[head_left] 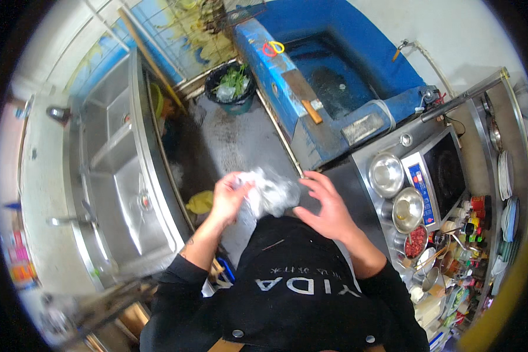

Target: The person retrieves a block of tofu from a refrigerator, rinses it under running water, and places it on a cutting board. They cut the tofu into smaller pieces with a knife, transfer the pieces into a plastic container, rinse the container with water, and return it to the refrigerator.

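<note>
A crumpled, clear plastic bag (270, 193) is in front of the black apron, above the floor. My left hand (229, 198) pinches its left side between thumb and fingers. My right hand (323, 207) is at the bag's right, fingers apart and curved towards it, and I see nothing held in it. Whether its fingertips brush the plastic cannot be told. What the bag contains, if anything, is hidden by its folds.
A steel double sink (127, 193) stands left. Ahead are a lined bin (229, 90) with greens and a blue water tank (356, 26); a cleaver (310, 110) lies on its edge. Right, a counter bears steel bowls (385, 175), an induction cooker (444, 169) and minced meat (416, 242).
</note>
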### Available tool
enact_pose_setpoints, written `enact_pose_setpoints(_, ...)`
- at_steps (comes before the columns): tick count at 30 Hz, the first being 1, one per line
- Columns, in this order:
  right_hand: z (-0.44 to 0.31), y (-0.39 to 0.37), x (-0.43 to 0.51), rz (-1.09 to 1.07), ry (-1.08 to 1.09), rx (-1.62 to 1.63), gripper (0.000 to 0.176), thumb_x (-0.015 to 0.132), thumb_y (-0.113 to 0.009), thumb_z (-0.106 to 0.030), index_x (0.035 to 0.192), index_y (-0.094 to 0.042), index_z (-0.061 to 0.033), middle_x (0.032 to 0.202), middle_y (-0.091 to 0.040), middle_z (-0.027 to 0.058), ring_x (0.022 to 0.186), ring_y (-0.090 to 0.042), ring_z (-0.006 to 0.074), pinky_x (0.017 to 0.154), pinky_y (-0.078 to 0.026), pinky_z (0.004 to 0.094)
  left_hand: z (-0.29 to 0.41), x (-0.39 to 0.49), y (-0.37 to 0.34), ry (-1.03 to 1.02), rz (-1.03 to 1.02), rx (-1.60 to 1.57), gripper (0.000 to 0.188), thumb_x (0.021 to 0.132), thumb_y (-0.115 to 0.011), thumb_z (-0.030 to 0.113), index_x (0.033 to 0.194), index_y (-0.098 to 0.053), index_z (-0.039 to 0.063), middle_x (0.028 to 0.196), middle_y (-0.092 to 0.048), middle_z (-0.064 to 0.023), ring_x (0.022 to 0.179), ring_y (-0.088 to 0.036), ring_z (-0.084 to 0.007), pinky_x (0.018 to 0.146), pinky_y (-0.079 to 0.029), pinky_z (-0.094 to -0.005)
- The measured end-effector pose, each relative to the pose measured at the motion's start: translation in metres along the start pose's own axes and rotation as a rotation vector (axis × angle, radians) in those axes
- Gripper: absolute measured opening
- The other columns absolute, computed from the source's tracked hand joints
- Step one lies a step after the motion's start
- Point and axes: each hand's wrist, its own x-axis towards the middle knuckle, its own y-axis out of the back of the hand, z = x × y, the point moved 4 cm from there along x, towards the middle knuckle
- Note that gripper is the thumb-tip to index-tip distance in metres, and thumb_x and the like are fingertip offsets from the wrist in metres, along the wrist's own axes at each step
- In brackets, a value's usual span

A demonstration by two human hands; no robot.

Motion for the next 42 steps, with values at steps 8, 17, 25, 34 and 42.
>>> enact_pose_setpoints(8, 0.021, 0.018, -0.017, 0.299, -0.411, -0.129, 0.042, 0.085, -0.08, -0.011, 0.124, -0.065, -0.0038, 0.139, -0.058, 0.0162, 0.12, -0.064, 0.0316, 0.093, -0.057, 0.0379, 0.085, 0.37, 0.142, 0.045, 0.275, 0.346, 0.101, 0.086, -0.086, 0.042, 0.161, -0.028, 0.009, 0.149, -0.052, -0.0209, 0.128, -0.057, -0.0362, 0.092, -0.054, -0.0568)
enact_pose_setpoints(17, 0.095, -0.065, -0.174, 0.268, -0.941, -0.305, 0.031, 0.099, -0.062, -0.03, 0.096, -0.068, 0.0007, 0.099, -0.068, 0.0229, 0.101, -0.064, 0.0422, 0.092, -0.052, 0.0508, -0.121, 0.38, 0.095, 0.312, -0.45, 0.623, 0.033, 0.1, -0.066, 0.03, 0.121, -0.068, 0.005, 0.081, -0.067, -0.0017, 0.061, -0.053, -0.0123, 0.053, -0.043, -0.0313)
enact_pose_setpoints(25, 0.103, -0.151, -0.37, 0.649, -1.339, 0.14, 0.054, 0.095, -0.063, -0.055, 0.103, -0.075, -0.0033, 0.108, -0.072, 0.0253, 0.103, -0.069, 0.0426, 0.096, -0.053, 0.0493, -0.221, 0.035, -0.071, 0.564, -1.387, 0.916, 0.058, 0.105, -0.062, 0.043, 0.141, -0.059, -0.003, 0.135, -0.066, -0.0085, 0.125, -0.058, -0.018, 0.108, -0.045, -0.0329)
enact_pose_setpoints(34, 0.147, -0.251, -0.583, 0.704, -1.386, 0.457, 0.075, 0.094, -0.052, -0.074, 0.129, -0.072, -0.0103, 0.129, -0.07, 0.0183, 0.125, -0.062, 0.0365, 0.107, -0.048, 0.0442, -0.242, -0.176, -0.228, 0.508, -1.673, 1.289, 0.054, 0.109, -0.056, 0.03, 0.156, -0.043, 0.007, 0.141, -0.061, -0.0073, 0.127, -0.058, -0.0171, 0.108, -0.047, -0.0311)
enact_pose_setpoints(42, 0.135, -0.279, -0.754, 0.912, -1.388, 0.677, 0.078, 0.089, -0.065, -0.065, 0.133, -0.065, -0.0002, 0.133, -0.066, 0.024, 0.125, -0.061, 0.0404, 0.107, -0.048, 0.0464, -0.256, -0.336, -0.349, 0.578, -1.89, 1.255, 0.055, 0.11, -0.052, 0.025, 0.161, -0.035, 0.013, 0.145, -0.059, -0.0078, 0.127, -0.059, -0.0181, 0.108, -0.047, -0.0309)
